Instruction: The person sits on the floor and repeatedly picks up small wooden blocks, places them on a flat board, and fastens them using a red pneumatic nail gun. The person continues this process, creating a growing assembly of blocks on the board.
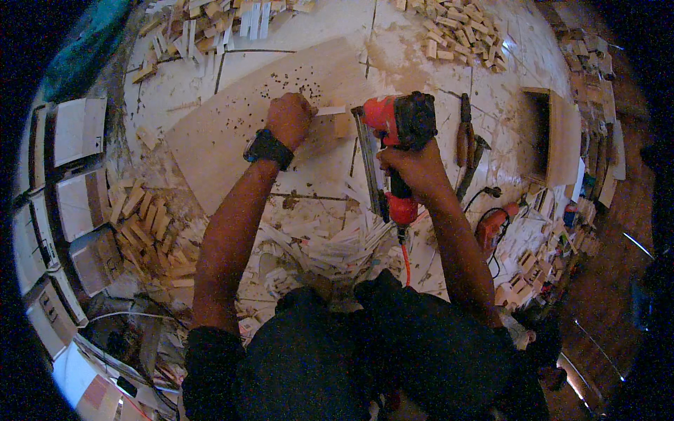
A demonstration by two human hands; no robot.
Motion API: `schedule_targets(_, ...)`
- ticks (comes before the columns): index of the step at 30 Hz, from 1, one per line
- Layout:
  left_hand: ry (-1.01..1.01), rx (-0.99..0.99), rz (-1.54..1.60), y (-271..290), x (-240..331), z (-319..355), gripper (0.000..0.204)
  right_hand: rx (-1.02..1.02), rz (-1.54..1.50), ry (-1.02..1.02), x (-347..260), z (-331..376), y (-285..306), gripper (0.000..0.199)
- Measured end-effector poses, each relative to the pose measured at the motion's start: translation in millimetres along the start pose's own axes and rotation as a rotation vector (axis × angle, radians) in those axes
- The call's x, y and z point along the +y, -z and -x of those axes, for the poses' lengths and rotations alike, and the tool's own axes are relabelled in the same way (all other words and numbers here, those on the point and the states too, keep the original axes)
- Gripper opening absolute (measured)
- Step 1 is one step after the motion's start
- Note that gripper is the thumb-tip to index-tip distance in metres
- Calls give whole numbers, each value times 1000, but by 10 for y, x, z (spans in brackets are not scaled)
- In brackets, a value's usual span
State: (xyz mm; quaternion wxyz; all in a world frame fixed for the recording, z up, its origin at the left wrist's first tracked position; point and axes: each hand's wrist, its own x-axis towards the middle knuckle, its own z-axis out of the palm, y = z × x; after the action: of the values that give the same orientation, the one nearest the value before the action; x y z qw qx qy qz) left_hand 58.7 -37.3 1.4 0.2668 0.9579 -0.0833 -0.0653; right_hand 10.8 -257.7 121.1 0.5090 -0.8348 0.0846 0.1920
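Note:
My right hand (pixel 418 172) is wrapped round the handle of a red and black nail gun (pixel 401 119), with an orange air hose (pixel 406 261) running from its base. The gun's nose sits just right of a small pale strip (pixel 331 110). My left hand (pixel 291 118), with a dark watch on the wrist, is closed at the strip's left end and appears to pinch it. Its fingertips are hidden from above. Touching or close under the strip is a small wooden block (pixel 343 126). Both hands are over a flat brown board (pixel 232 147), where many small dark bits (pixel 298 81) lie scattered.
Piles of wooden blocks lie at the far right (pixel 463 31), far left and near left (pixel 144 224). Right of the gun are a hammer (pixel 474 165), an open wooden box (pixel 562 137) and a red corded power tool (pixel 493 228). Pale offcuts (pixel 316 245) litter the floor before me.

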Motion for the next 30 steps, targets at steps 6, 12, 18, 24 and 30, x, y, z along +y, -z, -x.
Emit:
schedule_targets(6,95,-137,146,129,11,-48,25,-24,-54,-21,5,-30,-21,30)
schedule_targets(12,135,-184,48,101,73,-65,29,-19,-76,35,12,-86,-129,29)
schedule_targets(18,121,-198,-63,70,86,-84,29,-1,-17,-51,-17,-92,-255,27)
schedule_targets(24,133,-139,-39,1,116,-79,26,29,-18,-128,-75,-74,-400,28)
schedule_targets(30,115,-45,75,-69,88,-87,19,31,84,-7,-96,-41,-498,30)
